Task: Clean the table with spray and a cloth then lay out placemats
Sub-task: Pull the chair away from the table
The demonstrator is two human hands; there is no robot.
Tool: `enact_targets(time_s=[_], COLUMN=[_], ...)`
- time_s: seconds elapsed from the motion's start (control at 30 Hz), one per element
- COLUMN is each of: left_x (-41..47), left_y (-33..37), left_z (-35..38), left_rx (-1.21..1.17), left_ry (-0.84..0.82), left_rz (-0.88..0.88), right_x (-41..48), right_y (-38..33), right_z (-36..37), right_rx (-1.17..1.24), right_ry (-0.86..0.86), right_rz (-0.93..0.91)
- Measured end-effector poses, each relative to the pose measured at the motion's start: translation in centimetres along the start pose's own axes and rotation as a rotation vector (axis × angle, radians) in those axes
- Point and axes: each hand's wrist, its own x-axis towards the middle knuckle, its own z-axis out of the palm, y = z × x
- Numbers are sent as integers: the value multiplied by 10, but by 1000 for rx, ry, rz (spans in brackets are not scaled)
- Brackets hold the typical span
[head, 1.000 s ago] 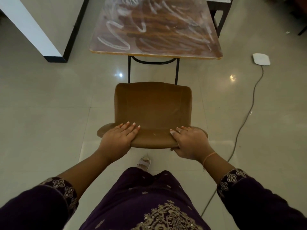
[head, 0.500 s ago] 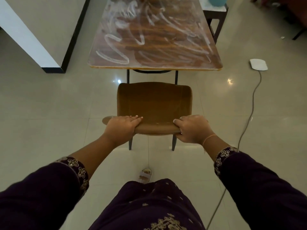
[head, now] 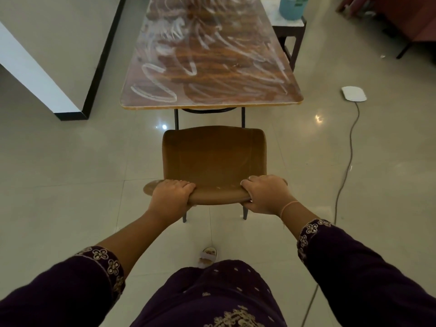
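A long brown table stretches away from me, its top covered in white smeared streaks. In front of its near end stands a brown padded chair. My left hand grips the left part of the chair's backrest top. My right hand grips the right part of the same backrest, with a thin band on that wrist. No spray bottle, cloth or placemat shows.
A small side table with a blue container stands at the table's far right. A white device with a cable lies on the tiled floor to the right. A white wall block with black trim is at left.
The chair has moved forward toward the table with both hands on its backrest, and my arms have stretched out. More of the table's length has come into view.
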Motion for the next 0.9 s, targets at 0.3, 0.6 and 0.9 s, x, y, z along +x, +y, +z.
enact_targets(time_s=[0.3, 0.6, 0.9], left_x=[33, 88, 178], left_y=[32, 70, 102], left_z=[-4, 3, 11], left_rx=[-226, -610, -298], left_ry=[-428, -660, -540], left_rz=[-73, -44, -125], right_x=[23, 44, 37], right_y=[-10, 22, 102], right_z=[-30, -21, -10], right_rx=[372, 392, 336], right_ry=[-487, -641, -461], right_rz=[288, 565, 703])
